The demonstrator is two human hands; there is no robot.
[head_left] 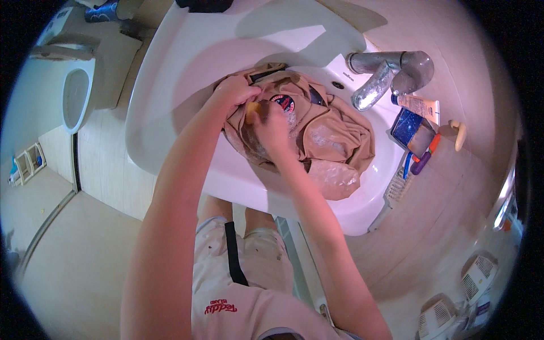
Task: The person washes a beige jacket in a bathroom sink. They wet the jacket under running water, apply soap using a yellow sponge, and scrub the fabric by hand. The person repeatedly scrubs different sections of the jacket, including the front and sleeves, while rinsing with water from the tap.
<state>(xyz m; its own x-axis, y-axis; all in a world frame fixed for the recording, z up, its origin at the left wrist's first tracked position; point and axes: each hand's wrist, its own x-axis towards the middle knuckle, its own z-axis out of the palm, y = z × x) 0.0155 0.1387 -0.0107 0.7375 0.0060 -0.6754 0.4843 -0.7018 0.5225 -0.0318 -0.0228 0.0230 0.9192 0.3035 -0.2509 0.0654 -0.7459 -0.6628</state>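
A wet tan garment (335, 136) with a round dark patch and soap suds lies bunched in a white washbasin (170, 136). At its upper left edge, my left hand (236, 90) pinches the fabric. My right hand (272, 127) rests on the garment just beside the round patch, with its fingers closed around a yellow-brown object (253, 112). My fingers hide much of that object, so whether it is a soap bar or a small brush cannot be told. White suds show on the cloth next to my right hand and on the fold further right.
A metal faucet (369, 91) reaches over the basin's right side. On the rim behind it lie a squeeze tube (418, 107), a blue box (410, 129), toothbrushes (433, 144) and a white brush (397, 187). A beige hook (458, 135) sticks out from the wall.
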